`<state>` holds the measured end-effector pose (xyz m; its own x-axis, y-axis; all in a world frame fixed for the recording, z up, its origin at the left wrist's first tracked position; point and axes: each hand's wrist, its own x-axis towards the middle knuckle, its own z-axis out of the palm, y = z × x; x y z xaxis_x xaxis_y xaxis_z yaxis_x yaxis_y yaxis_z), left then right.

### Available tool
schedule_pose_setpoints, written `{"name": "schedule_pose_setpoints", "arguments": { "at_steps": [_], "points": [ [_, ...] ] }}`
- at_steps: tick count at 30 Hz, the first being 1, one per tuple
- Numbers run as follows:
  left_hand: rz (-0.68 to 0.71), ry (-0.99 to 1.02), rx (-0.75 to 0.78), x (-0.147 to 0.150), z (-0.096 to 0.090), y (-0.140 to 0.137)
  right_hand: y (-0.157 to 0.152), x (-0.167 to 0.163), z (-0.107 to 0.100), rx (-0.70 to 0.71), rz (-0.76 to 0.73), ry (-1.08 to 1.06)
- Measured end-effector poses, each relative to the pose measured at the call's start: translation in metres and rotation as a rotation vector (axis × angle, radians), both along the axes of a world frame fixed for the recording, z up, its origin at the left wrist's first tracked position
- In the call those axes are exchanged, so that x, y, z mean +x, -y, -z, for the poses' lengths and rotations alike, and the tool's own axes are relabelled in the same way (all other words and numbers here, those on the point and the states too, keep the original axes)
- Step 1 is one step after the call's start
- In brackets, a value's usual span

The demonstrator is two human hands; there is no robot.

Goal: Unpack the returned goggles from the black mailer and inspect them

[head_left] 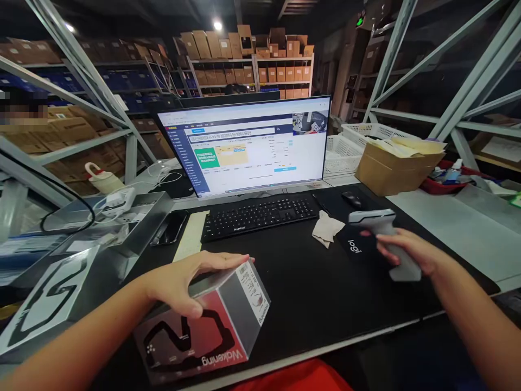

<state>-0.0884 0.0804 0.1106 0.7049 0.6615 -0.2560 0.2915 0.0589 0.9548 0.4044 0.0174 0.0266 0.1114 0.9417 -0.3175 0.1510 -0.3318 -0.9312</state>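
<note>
Box point(211, 320): grey end, red-to-grey front face, black looped print, white "Wakening" lettering inverted; white barcode label on end. Located at front edge of surface point(309, 293), left of centre. Left hand point(185, 279) grasping box across top. Right hand point(407, 247) gripping grey scanner point(385, 222) by handle, toward right edge.

Left fingers point(226, 262) grip a box point(217, 323), right fingers point(394, 239) a scanner point(407, 267).

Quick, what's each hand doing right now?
Left hand: holding the red and grey box, thumb on one face, fingers across its top.
Right hand: closed around the handle of a pale handheld scanner.
</note>
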Motion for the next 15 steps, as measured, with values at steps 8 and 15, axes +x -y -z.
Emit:
{"name": "schedule_pose_setpoints", "arguments": {
  "at_steps": [8, 15],
  "points": [
    [0.179, -0.118, 0.235, 0.005, 0.005, -0.009, 0.051, -0.144, -0.025, -0.145, -0.542, -0.448],
    [0.116, -0.146, 0.455, 0.014, 0.009, 0.009, 0.059, -0.135, -0.014, -0.056, -0.493, -0.354]
  ]
}}
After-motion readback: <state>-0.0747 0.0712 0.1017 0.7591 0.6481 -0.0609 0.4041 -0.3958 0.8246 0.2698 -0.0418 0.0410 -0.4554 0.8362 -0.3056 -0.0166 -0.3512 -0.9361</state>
